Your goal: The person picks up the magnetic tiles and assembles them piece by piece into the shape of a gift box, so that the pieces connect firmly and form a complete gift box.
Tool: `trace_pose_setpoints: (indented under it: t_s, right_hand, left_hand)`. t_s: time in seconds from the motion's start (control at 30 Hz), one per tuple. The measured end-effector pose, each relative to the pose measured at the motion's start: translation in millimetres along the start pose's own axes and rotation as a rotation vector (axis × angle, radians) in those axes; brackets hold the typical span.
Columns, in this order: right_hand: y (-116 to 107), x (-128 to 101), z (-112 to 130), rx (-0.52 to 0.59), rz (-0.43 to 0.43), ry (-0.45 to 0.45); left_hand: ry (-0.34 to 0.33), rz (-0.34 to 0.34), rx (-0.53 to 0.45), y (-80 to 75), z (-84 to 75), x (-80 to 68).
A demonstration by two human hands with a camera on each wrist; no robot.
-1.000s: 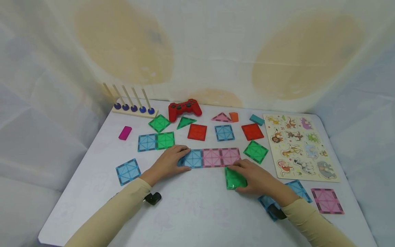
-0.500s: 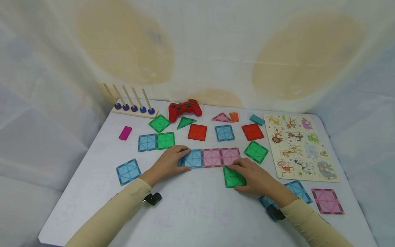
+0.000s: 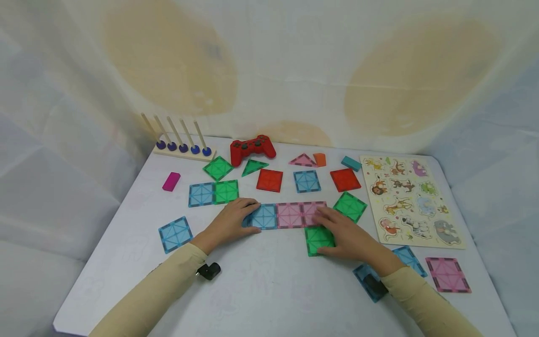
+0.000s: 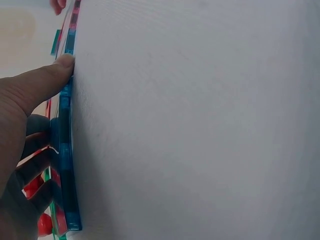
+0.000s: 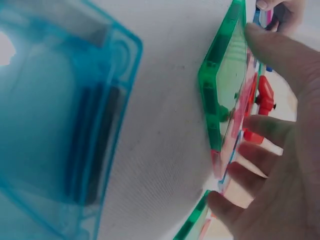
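Observation:
A row of square magnetic tiles lies flat mid-table: a blue tile (image 3: 265,216) at the left end, then a pink tile (image 3: 289,216) and another pink tile (image 3: 309,208). My left hand (image 3: 229,220) grips the row's left end, thumb (image 4: 50,79) along the near edge and fingers at the far side; it hides part of the blue there. Below the right pink tile, a green tile (image 3: 316,239) sits edge to edge with it. Over these two spreads my right hand (image 3: 347,236), fingers loosely extended across the pink tile and thumb near the green tile's front edge.
Behind the row lie red tiles (image 3: 269,180), a red game controller (image 3: 252,149) and a peg stand (image 3: 185,152). An animal puzzle board (image 3: 410,201) is at right. A blue tile (image 3: 370,283) lies under my right wrist; a pink tile (image 3: 447,275) is farther right.
The green tile has shifted slightly left and up against the pink tile. My right hand has loosened from it and its fingers have moved up over the pink tile. My left hand stays put.

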State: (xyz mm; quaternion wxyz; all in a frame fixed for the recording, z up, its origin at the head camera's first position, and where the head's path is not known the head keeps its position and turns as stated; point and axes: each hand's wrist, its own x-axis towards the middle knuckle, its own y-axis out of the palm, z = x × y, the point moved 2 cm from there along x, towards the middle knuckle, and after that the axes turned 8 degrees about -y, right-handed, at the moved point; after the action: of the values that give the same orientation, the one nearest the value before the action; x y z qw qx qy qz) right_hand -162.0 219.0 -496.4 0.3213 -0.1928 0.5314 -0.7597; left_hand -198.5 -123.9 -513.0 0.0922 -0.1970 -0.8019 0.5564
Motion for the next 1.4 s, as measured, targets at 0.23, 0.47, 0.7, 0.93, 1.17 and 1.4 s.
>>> trace_pose_setpoints:
  t_s: [0.23,0.47,0.7,0.93,1.17,1.4]
  right_hand:
    - [-0.7,0.6,-3.4,-0.019,0.022,-0.003]
    - [-7.7,-7.5,-8.3,-0.002,0.021,0.015]
    - [-19.9,-38.3,-17.9,0.07,0.048,0.092]
    - [-31.8,-78.6,-19.9,0.108,0.089,0.125]
    - [-39.8,-111.4,-20.2,0.132,0.135,0.191]
    - [-33.7,-127.1,-21.3,0.11,0.162,0.158]
  left_hand:
    - [-0.012,0.011,0.009,-1.3,0.4,-1.1]
    - [-0.002,0.016,-0.008,-4.1,-0.9,-1.8]
    - [0.003,0.012,-0.001,-1.5,1.5,-0.4]
    - [0.001,0.008,-0.002,-0.8,3.0,-0.7]
    - [0.003,0.009,-0.009,-2.0,1.1,-0.9]
    - [-0.008,0.011,-0.001,-1.9,0.8,-1.2]
